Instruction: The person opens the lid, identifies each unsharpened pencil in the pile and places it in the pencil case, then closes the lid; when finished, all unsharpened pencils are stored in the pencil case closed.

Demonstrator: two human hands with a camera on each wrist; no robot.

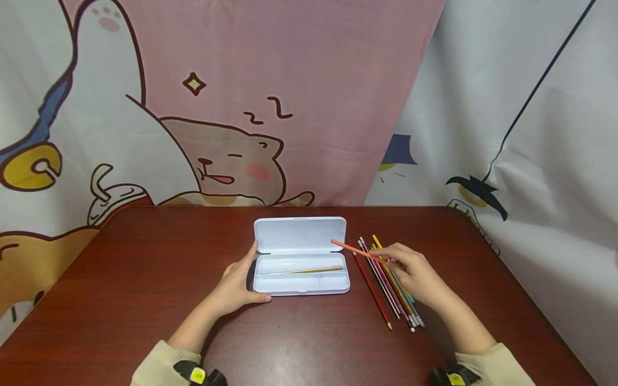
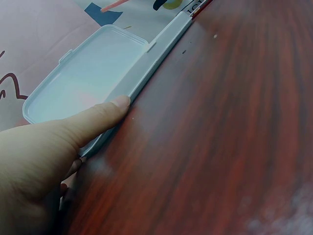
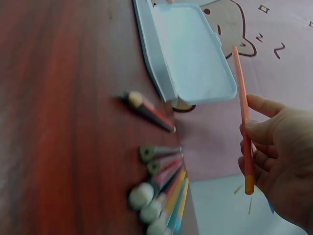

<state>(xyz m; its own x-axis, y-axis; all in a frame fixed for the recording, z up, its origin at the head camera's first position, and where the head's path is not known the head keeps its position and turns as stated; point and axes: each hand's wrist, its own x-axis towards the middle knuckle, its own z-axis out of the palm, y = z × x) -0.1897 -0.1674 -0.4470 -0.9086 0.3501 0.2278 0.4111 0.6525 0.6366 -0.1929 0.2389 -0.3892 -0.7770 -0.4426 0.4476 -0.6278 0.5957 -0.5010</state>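
Note:
A white pencil case (image 1: 301, 292) lies opened on the table, its lid (image 1: 299, 234) tilted up at the back. One gold-coloured pencil (image 1: 316, 269) is in its long rear compartment. My left hand (image 1: 233, 284) holds the case's left end, thumb against the front wall and index finger up by the lid's edge. In the right wrist view, my right hand (image 3: 283, 152) pinches an orange pencil (image 3: 242, 93) between thumb and fingers, off the table. From the head view, that pencil points left toward the lid, above several loose pencils (image 1: 393, 287).
A red pencil (image 1: 372, 289) lies at the left side of the loose pile, its sharpened tip toward me. The brown table (image 1: 145, 268) ends at a printed cloth (image 1: 338, 107) hanging behind and to the right.

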